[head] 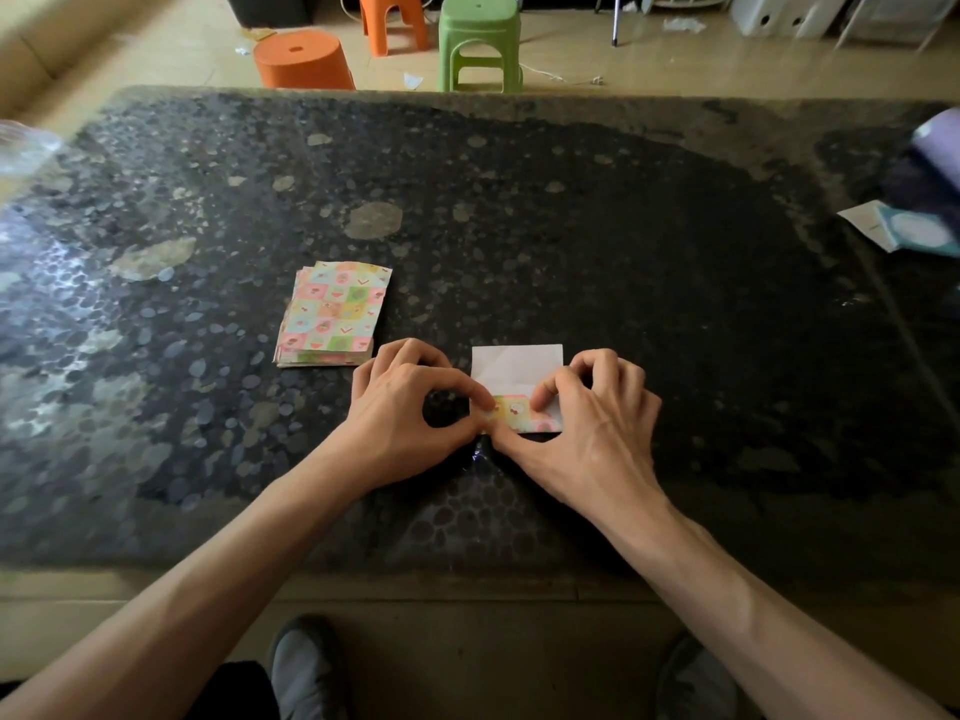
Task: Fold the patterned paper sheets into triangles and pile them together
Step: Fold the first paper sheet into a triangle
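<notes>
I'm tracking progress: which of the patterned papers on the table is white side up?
The single sheet that the left hand and right hand pinch, its near edge folded up. The pastel checked stack to its left lies pattern-up, untouched.

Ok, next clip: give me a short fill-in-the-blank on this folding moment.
1. The left hand and right hand pinch a sheet lying ___ side up.
2. The stack of patterned sheets lies nearer the ___ hand.
3. Beyond the table stand two orange stools and one ___ stool.
Missing words: white; left; green.
</notes>
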`<act>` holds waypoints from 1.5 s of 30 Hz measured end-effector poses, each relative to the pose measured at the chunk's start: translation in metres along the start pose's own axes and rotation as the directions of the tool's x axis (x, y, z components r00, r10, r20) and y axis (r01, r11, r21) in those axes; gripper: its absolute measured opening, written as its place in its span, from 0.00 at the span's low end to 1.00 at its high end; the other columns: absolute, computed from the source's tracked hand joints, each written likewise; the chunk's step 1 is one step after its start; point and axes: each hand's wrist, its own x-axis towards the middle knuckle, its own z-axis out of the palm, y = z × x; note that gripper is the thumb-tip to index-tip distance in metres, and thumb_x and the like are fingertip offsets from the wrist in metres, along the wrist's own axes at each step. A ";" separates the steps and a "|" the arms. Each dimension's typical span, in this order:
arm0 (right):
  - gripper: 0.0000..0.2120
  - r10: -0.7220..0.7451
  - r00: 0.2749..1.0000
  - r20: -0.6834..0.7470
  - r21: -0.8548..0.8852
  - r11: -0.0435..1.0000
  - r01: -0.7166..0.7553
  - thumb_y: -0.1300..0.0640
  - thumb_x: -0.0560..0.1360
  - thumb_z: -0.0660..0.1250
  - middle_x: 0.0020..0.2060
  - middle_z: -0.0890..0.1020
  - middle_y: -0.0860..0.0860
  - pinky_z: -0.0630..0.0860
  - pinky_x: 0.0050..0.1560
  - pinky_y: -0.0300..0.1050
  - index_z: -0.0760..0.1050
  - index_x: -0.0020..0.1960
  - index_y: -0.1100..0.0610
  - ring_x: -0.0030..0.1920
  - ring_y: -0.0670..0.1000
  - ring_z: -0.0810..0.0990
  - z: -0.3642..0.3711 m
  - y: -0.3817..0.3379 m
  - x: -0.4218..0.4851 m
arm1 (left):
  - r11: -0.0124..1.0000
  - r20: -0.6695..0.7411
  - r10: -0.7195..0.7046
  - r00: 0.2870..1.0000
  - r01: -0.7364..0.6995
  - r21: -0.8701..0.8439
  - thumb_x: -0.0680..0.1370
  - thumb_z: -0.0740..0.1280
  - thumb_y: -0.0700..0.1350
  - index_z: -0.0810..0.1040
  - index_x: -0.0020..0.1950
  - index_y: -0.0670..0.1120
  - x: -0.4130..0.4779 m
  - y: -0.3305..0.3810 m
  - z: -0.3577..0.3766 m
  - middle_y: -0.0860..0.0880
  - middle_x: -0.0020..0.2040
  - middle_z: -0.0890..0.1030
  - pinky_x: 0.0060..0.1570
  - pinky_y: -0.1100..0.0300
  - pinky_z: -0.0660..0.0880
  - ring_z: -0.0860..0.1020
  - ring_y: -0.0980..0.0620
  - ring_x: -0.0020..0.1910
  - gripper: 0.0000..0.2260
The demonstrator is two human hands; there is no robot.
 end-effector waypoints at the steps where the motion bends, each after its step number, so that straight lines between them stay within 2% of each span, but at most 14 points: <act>1: 0.26 0.002 1.000 0.004 -0.002 1.000 -0.002 0.24 0.66 0.68 0.61 0.64 0.46 0.62 0.64 0.50 0.71 0.49 0.44 0.68 0.52 0.60 0.000 0.000 0.000 | 1.000 -0.020 0.000 1.000 0.000 -0.002 0.74 0.74 0.60 0.82 0.49 0.68 -0.001 0.000 0.002 0.59 0.54 0.70 0.66 0.55 0.54 0.62 0.60 0.63 0.06; 6: 0.24 0.005 0.999 0.043 -0.002 1.000 -0.005 0.25 0.67 0.68 0.58 0.61 0.44 0.61 0.63 0.48 0.72 0.49 0.43 0.67 0.51 0.59 -0.005 0.000 0.004 | 1.000 -0.018 -0.003 1.000 0.003 0.000 0.74 0.74 0.59 0.83 0.50 0.68 0.000 -0.002 0.002 0.59 0.54 0.70 0.67 0.55 0.55 0.63 0.59 0.63 0.06; 12: 0.20 0.029 0.994 0.106 0.011 0.999 -0.031 0.29 0.70 0.71 0.65 0.64 0.45 0.60 0.66 0.47 0.73 0.48 0.43 0.70 0.52 0.59 -0.012 0.000 0.006 | 1.000 -0.046 -0.020 0.999 0.019 -0.013 0.74 0.73 0.59 0.83 0.48 0.67 -0.002 0.002 0.005 0.58 0.54 0.70 0.67 0.56 0.54 0.61 0.61 0.62 0.04; 17: 0.16 0.025 0.989 0.147 0.045 0.998 -0.032 0.33 0.71 0.73 0.64 0.64 0.44 0.59 0.67 0.47 0.76 0.49 0.42 0.71 0.51 0.59 -0.017 0.004 0.008 | 0.999 -0.071 -0.030 0.997 0.028 -0.027 0.74 0.73 0.61 0.83 0.47 0.65 -0.004 0.003 0.008 0.58 0.55 0.70 0.67 0.57 0.54 0.62 0.60 0.64 0.04; 21: 0.14 0.021 0.985 0.170 0.041 0.999 -0.029 0.35 0.72 0.73 0.61 0.63 0.42 0.59 0.64 0.45 0.78 0.49 0.43 0.70 0.50 0.60 -0.020 0.008 0.011 | 0.999 -0.090 -0.030 0.996 0.028 -0.020 0.73 0.74 0.61 0.83 0.47 0.65 -0.003 0.002 0.010 0.58 0.54 0.70 0.67 0.57 0.53 0.61 0.61 0.63 0.04; 25: 0.13 0.034 0.978 0.204 0.045 0.998 -0.045 0.36 0.72 0.74 0.60 0.62 0.41 0.57 0.62 0.43 0.78 0.49 0.42 0.70 0.50 0.60 -0.024 0.008 0.013 | 0.999 -0.143 -0.020 0.990 0.016 -0.028 0.71 0.73 0.65 0.83 0.46 0.64 -0.005 0.000 0.017 0.59 0.53 0.70 0.66 0.58 0.52 0.62 0.60 0.63 0.08; 31: 0.13 0.041 0.971 0.236 0.060 0.997 -0.057 0.37 0.71 0.76 0.59 0.62 0.41 0.57 0.60 0.42 0.79 0.49 0.42 0.69 0.48 0.61 -0.030 0.009 0.017 | 1.000 -0.159 -0.021 0.987 0.017 -0.025 0.71 0.74 0.64 0.84 0.47 0.63 -0.005 -0.001 0.020 0.59 0.53 0.70 0.67 0.58 0.52 0.63 0.60 0.63 0.09; 36: 0.09 0.060 0.951 0.302 0.067 0.994 -0.084 0.41 0.73 0.77 0.64 0.66 0.43 0.59 0.63 0.44 0.79 0.49 0.39 0.72 0.49 0.62 -0.041 0.012 0.020 | 0.999 -0.141 -0.030 0.990 0.026 -0.034 0.71 0.75 0.63 0.84 0.47 0.63 -0.005 0.000 0.019 0.60 0.53 0.69 0.67 0.58 0.52 0.62 0.61 0.63 0.09; 41: 0.10 0.040 0.956 0.289 0.075 0.995 -0.064 0.40 0.72 0.77 0.60 0.64 0.41 0.58 0.61 0.42 0.79 0.49 0.39 0.70 0.48 0.63 -0.039 0.012 0.018 | 0.999 -0.214 -0.036 0.976 0.035 -0.009 0.67 0.71 0.71 0.83 0.45 0.61 -0.006 0.005 0.027 0.58 0.53 0.69 0.67 0.59 0.53 0.63 0.60 0.61 0.17; 45: 0.08 0.020 0.954 0.298 0.105 0.993 -0.054 0.41 0.73 0.77 0.62 0.67 0.42 0.61 0.65 0.44 0.79 0.48 0.39 0.71 0.48 0.63 -0.043 0.013 0.018 | 0.998 -0.207 -0.059 0.977 0.062 0.011 0.65 0.71 0.73 0.82 0.43 0.62 -0.003 0.009 0.027 0.57 0.53 0.70 0.66 0.59 0.53 0.62 0.59 0.61 0.18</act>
